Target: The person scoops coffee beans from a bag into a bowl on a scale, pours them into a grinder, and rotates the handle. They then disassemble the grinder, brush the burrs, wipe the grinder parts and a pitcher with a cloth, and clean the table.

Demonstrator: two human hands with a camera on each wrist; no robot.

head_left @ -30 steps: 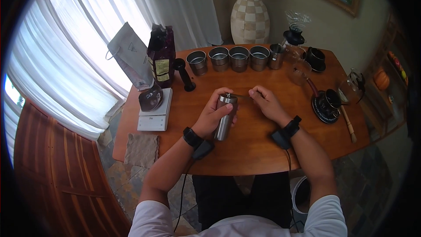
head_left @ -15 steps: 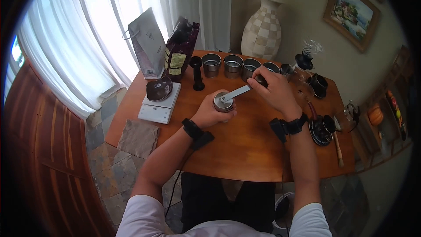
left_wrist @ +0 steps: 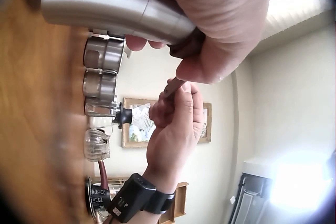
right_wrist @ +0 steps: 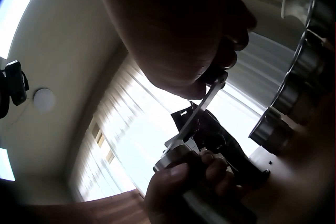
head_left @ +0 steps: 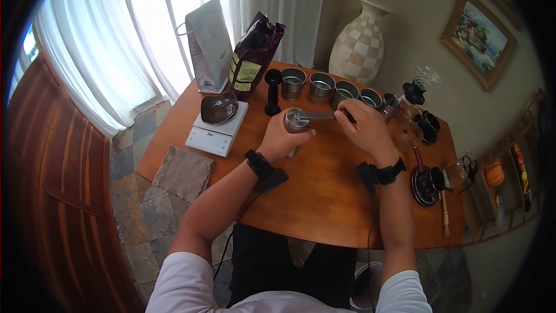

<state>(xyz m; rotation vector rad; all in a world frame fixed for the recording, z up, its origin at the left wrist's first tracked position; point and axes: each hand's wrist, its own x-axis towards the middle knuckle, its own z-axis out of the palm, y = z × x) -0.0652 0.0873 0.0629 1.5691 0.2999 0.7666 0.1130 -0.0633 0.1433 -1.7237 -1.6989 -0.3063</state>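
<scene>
In the head view my left hand (head_left: 278,137) grips a steel hand coffee grinder (head_left: 296,122) around its body, with the top facing up toward the head camera. A flat metal crank arm (head_left: 318,115) runs from the grinder's lid out to the right. My right hand (head_left: 367,133) holds the dark knob (right_wrist: 214,74) at the crank's outer end, its fingers curled round it. The left wrist view shows the smooth steel side of the grinder up close, over the wooden table (left_wrist: 42,119).
Left on the table are a white scale (head_left: 209,140) bearing a dark dish (head_left: 220,108), a grey cloth (head_left: 184,173) and two bags, one purple (head_left: 255,58). Behind the hands stand a black upright tool (head_left: 273,93) and several steel cups (head_left: 321,88). A small brush (head_left: 445,217) lies right.
The grinder has gone from tilted, side showing, to top facing the camera. My right hand has swung the crank out and then round toward the near side. The head view has turned.
</scene>
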